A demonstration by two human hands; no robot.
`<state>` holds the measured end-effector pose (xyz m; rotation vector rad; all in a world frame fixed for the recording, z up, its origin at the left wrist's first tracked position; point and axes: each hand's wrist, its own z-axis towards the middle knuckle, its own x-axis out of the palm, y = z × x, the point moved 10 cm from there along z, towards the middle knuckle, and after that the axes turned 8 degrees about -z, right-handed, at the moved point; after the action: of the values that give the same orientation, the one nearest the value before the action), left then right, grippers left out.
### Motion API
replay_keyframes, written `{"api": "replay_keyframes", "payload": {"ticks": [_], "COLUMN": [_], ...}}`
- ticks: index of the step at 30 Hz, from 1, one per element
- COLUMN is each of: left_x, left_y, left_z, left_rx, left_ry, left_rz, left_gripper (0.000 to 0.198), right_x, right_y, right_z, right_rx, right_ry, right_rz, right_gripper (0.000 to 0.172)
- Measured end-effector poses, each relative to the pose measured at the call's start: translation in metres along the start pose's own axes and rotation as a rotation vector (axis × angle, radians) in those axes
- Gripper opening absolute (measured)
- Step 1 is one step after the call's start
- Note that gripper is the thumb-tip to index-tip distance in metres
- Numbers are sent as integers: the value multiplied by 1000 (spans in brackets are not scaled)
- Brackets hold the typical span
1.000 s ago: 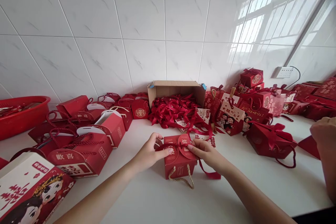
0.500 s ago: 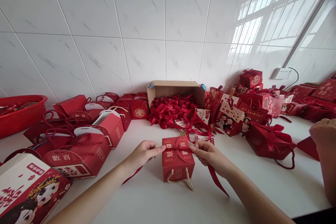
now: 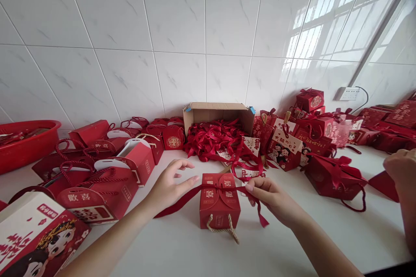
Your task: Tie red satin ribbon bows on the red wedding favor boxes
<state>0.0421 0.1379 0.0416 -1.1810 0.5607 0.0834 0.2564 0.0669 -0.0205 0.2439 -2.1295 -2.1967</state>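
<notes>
The small red box [image 3: 219, 201] stands mid-desk [image 3: 182, 246], flaps shut. 1 ribbon [image 3: 182, 201] lies across its top, and no bow looks tied yet. The right hand [image 3: 271, 197] has its fingers pinching the ribbon beside the box. The left hand [image 3: 169, 184] has its fingers spread over the other end. Behind, a cardboard box [image 3: 217, 112] spills ribbons against the white tiled wall [image 3: 182, 30], amid other red boxes [image 3: 107, 190].

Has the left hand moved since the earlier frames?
Yes. Judged against the cardboard box by the wall, the left hand has drawn left, off the small red gift box, along the red ribbon that the right hand pinches.
</notes>
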Motion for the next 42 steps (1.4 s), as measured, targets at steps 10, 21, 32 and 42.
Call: {"api": "replay_keyframes", "payload": {"ticks": [10, 21, 32, 42], "left_x": [59, 48, 49, 59], "left_y": [-74, -72, 30, 45], "left_z": [-5, -6, -5, -6], "left_rx": [374, 436, -176, -334], "left_ry": [129, 11, 308, 325], "left_rz": [213, 315, -142, -384], "left_gripper": [4, 12, 39, 46], "right_x": [36, 36, 37, 47], "right_y": [47, 42, 32, 32], "right_z": [13, 20, 22, 20], "right_rx": [-126, -248, -281, -275], "right_ry": [115, -120, -194, -87], "right_rz": [47, -504, -471, -298], "right_gripper": [23, 26, 28, 30]}}
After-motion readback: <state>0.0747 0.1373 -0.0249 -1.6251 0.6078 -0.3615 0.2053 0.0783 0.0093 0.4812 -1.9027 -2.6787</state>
